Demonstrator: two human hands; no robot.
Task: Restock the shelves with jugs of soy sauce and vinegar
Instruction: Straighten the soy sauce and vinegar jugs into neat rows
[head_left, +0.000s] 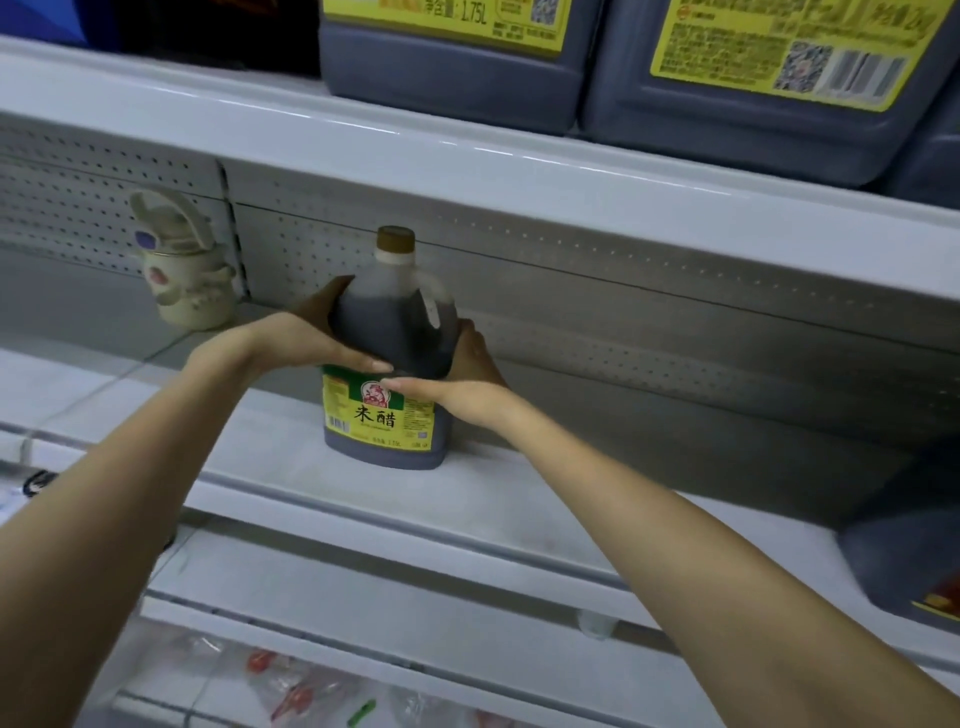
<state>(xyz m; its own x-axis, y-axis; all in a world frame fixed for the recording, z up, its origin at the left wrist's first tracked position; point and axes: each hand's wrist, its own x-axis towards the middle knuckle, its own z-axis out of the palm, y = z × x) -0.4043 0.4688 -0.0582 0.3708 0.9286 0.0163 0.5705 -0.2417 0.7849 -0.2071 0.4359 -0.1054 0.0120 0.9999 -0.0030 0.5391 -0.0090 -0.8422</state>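
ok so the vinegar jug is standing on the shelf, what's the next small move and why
Probably slide the rice vinegar jug back toward the perforated back panel, then let go. It stands upright on the middle shelf, label facing out, the left hand and right hand gripping its sides, with bare shelf visible behind it.

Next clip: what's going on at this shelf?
A person grips a jug of dark vinegar from both sides, left hand and right hand. The jug is upright, cap on, and appears to rest on the middle shelf. A cream lidded cup sits further left, and another jug shows at the right edge. Two large jugs stand on the shelf above.
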